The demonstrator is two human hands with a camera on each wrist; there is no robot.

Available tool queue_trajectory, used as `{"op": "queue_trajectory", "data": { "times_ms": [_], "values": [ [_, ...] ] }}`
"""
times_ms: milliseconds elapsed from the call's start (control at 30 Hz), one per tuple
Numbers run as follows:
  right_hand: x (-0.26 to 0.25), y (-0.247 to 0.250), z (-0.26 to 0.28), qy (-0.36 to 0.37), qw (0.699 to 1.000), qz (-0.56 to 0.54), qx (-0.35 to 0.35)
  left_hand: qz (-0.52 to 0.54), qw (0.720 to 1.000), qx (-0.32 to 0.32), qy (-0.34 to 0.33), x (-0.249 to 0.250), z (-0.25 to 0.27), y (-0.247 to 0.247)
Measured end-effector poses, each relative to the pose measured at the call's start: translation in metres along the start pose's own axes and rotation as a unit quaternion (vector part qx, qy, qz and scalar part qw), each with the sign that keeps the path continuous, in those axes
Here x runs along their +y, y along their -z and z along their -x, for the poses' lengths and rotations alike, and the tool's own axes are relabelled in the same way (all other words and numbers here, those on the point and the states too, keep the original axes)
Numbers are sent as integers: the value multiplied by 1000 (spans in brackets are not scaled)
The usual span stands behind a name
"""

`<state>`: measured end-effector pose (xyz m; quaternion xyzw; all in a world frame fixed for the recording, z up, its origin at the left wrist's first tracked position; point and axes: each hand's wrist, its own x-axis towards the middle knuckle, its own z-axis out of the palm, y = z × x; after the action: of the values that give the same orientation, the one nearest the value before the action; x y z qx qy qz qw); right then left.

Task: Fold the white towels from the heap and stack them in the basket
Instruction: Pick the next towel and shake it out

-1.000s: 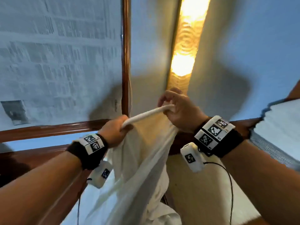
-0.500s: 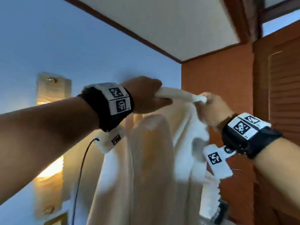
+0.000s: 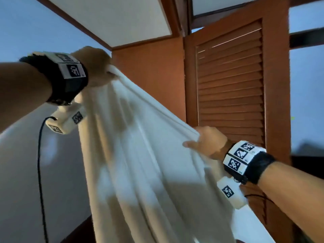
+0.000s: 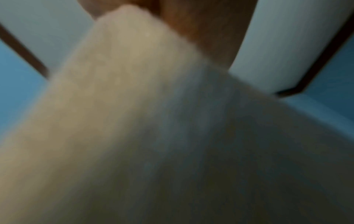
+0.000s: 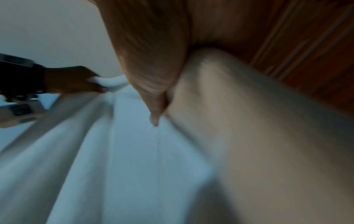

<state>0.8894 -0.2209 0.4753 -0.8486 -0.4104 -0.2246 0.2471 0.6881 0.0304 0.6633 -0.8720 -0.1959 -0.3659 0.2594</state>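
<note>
Towel (image 3: 140,155) edge between both hands

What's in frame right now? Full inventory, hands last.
towel: 1, white, held up in the air, top edge stretched between both hands, rest hanging down
louvred door: 1, brown wood, behind the right hand
wall panel: 1, brown wood, left of the door
ceiling panel: 1, white, framed in brown trim, top centre
wall: bluish, far left
wristbands: 2, black with black-and-white marker tags, one on each wrist
cable: 1, black, hanging below the left wrist
left hand: 1, raised high, grips the towel's upper corner
right hand: 1, lower, grips the bunched top edge
</note>
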Motion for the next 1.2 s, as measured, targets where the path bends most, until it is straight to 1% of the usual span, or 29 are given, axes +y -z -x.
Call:
{"op": "queue_trajectory", "data": {
  "times_ms": [67, 100, 133, 167, 233, 300, 333, 400, 467, 500, 533, 600, 667, 700, 733, 800, 833, 867, 933, 1033, 1067, 1133, 1167, 1200],
  "values": [
    [40, -18, -19, -69, 997, -16, -5, -9, 999, -1, 34, -16, -18, -23],
    [57, -25, -31, -98, 994, -42, 3, -19, 999, -5, 38, -19, -25, -34],
    [68, -29, -45, -113, 991, -67, 13, -29, 999, -14, 31, -18, -29, -46],
    [73, -32, -60, -110, 990, -85, 23, -25, 999, -28, 16, -13, -31, -58],
    [66, -35, -89, -66, 991, -111, 43, -2, 996, -77, -47, 5, -32, -81],
    [38, -35, -110, 4, 988, -142, 56, 63, 984, -128, -109, 30, -28, -95],
    [22, -37, -116, 45, 985, -158, 59, 114, 973, -155, -129, 43, -25, -101],
    [-12, -40, -124, 125, 969, -208, 54, 228, 937, -217, -155, 69, -15, -116],
    [-37, -46, -134, 189, 946, -260, 42, 299, 905, -264, -147, 84, -3, -126],
    [-47, -47, -138, 215, 937, -274, 42, 313, 902, -269, -127, 82, 0, -133],
    [-54, -49, -145, 240, 927, -284, 48, 317, 907, -259, -97, 76, 0, -137],
    [-62, -56, -160, 268, 905, -329, 46, 269, 938, -217, -26, 51, 2, -136],
    [-68, -70, -176, 280, 890, -359, -4, 190, 960, -202, 42, 25, 8, -122],
    [-72, -82, -185, 290, 893, -342, -34, 156, 964, -202, 73, 15, 13, -112],
    [-76, -96, -192, 308, 905, -289, -54, 130, 966, -196, 108, 6, 17, -101],
    [-87, -130, -202, 341, 926, -151, -66, 87, 962, -169, 195, -6, 27, -76],
    [-91, -148, -205, 346, 928, -112, -73, 66, 957, -155, 237, -9, 33, -61],
    [-94, -164, -207, 344, 927, -114, -94, 47, 949, -144, 276, -11, 39, -46],
    [-92, -193, -213, 332, 915, -179, -140, 8, 934, -124, 335, -12, 57, -15],
    [-84, -219, -218, 322, 900, -250, -152, -51, 912, -73, 400, 10, 88, 25],
    [-80, -223, -219, 321, 889, -285, -156, -65, 903, -60, 419, 24, 96, 37],
    [-74, -230, -218, 308, 856, -379, -172, -77, 887, -38, 454, 58, 109, 54],
    [-72, -232, -216, 292, 831, -437, -180, -76, 881, -31, 465, 75, 112, 60],
    [-70, -230, -211, 266, 798, -505, -194, -71, 879, -22, 471, 93, 112, 64]
  ]
}}
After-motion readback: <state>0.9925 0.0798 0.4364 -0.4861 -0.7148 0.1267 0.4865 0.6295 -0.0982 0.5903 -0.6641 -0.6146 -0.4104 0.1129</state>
